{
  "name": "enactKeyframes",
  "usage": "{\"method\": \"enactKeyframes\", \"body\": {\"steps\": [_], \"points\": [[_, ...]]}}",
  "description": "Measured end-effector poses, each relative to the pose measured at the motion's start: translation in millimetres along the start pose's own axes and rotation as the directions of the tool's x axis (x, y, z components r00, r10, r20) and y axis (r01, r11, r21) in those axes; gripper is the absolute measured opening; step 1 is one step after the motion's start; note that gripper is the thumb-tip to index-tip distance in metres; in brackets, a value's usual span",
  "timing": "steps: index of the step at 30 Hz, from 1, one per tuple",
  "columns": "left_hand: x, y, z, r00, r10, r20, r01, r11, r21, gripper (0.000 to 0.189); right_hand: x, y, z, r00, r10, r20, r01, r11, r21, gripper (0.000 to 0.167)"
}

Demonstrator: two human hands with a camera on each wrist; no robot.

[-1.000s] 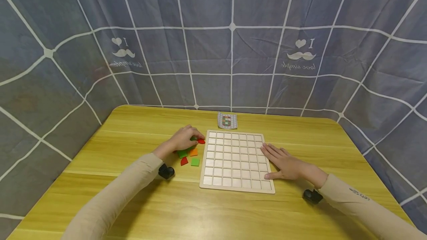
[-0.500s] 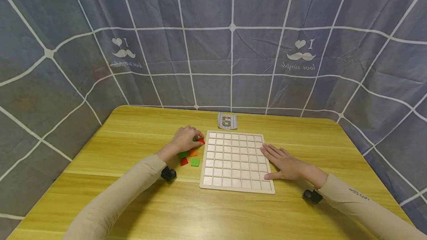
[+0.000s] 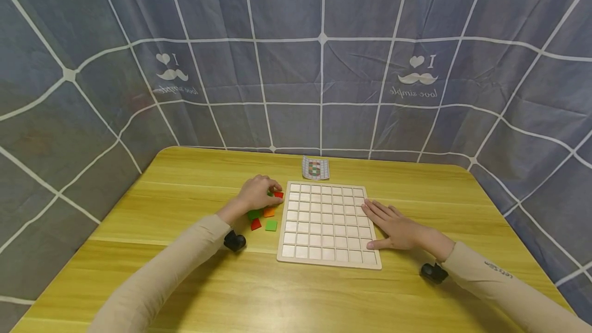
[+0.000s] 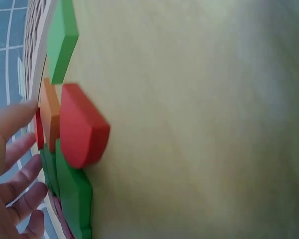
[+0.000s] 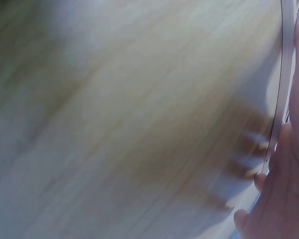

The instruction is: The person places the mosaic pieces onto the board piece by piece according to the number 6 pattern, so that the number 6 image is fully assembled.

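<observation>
Board [image 3: 327, 223]: we see only bare cells; nothing placed yet;
Other pieces [image 3: 271, 225]: left of it, unplaced;
Left hand [image 3: 254, 192]: pinches red piece [image 3: 279, 195] beside board;
Right hand [image 3: 399, 230]: flat, fingers straight, on board's edge

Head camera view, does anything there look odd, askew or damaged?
Yes: the lettering on the curtain reads backwards, as if its reverse side faces the table. The paper card beyond the board doesn't seem to lie quite flat. Coloured pieces lie jumbled beside the board by the left hand; I see no spill or breakage.
</observation>
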State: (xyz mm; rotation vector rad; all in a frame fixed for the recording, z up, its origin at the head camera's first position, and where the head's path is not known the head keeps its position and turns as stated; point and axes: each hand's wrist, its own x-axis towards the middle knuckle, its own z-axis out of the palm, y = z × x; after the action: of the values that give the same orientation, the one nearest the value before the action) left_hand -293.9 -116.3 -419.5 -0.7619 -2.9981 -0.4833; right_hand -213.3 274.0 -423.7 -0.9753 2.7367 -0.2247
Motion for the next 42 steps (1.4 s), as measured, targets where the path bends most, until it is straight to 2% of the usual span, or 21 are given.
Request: {"method": "enactKeyframes", "body": {"steps": [5,14,20,25,35,42], "points": [[3.0,2.7,2.2,0.999,-0.03,-0.014,0.03,1.0,0.006,0.03,-0.4,-2.0,-1.7,1.0,0.001,0.007,-0.001,1.0,0.01,0.094],[2.8,0.5,-3.5,1.0,-0.016,-0.014,0.016,0.999,-0.045,0.027,-0.6,-2.0,-2.4,1.0,0.0,0.006,0.0,1.0,0.01,0.094],[3.4,-2.0,-5.6,0.998,0.037,-0.056,-0.04,0.997,-0.065,0.028,-0.3,-1.7,-2.3,1.0,0.001,0.007,-0.001,1.0,0.012,0.094],[6.8,1.4,-4.8,0.994,0.086,-0.061,-0.09,0.993,-0.072,0.028,0.0,-0.6,-1.5,1.0,0.0,0.004,0.0,1.0,0.01,0.094],[17.0,15.8,-5.3,0.982,0.187,-0.013,-0.187,0.981,-0.049,0.027,1.5,0.6,1.4,1.0,-0.004,-0.015,0.004,1.0,0.017,0.096],[23.7,24.6,-5.5,0.978,0.209,0.0,-0.209,0.976,-0.059,0.027,0.4,1.2,5.0,0.998,-0.025,-0.06,0.025,1.0,0.0,0.095]]}}
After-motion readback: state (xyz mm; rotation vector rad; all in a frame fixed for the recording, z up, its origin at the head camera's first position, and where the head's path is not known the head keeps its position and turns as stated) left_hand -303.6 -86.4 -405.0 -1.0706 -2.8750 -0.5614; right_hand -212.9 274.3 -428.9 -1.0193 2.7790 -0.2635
